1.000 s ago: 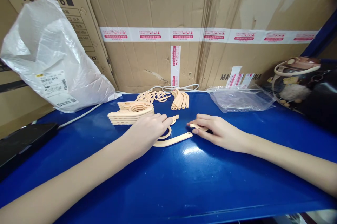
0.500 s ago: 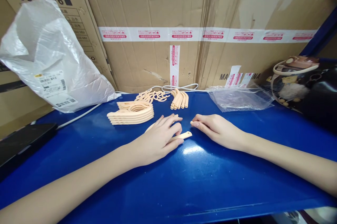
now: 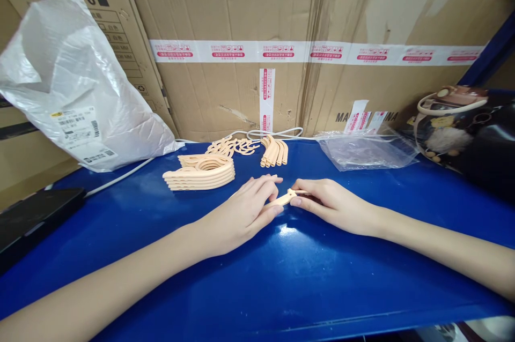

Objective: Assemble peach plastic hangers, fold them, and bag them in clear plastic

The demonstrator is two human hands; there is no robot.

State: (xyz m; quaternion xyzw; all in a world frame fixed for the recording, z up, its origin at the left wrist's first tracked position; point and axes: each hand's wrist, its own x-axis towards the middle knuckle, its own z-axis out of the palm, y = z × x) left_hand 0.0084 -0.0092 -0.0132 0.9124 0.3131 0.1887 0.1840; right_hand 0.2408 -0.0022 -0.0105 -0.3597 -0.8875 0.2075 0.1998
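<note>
My left hand (image 3: 245, 213) is closed round a cream plastic hanger arm (image 3: 284, 199), whose end sticks out past the thumb to the right. Most of that piece is hidden beneath the palm and fingers. At its tip, my right hand (image 3: 330, 205) pinches a thin cream hanger hook (image 3: 302, 192), largely covered by the fingers. Hook and arm end meet between the two hands; whether they are joined I cannot tell. Behind the left hand lies a stack of cream hanger pieces (image 3: 201, 175).
Farther back on the blue table (image 3: 257, 288) are a pile of hooks (image 3: 233, 146) and several curved tubes (image 3: 274, 151). A clear plastic bag (image 3: 366, 150) lies back right, a white parcel bag (image 3: 80, 90) leans left, and a black device (image 3: 40, 218) sits at the left edge. Cardboard boxes (image 3: 225, 9) stand behind.
My right hand has come slightly left and down, bringing its hook to the end of the hanger arm. My left hand keeps its grip almost in place.
</note>
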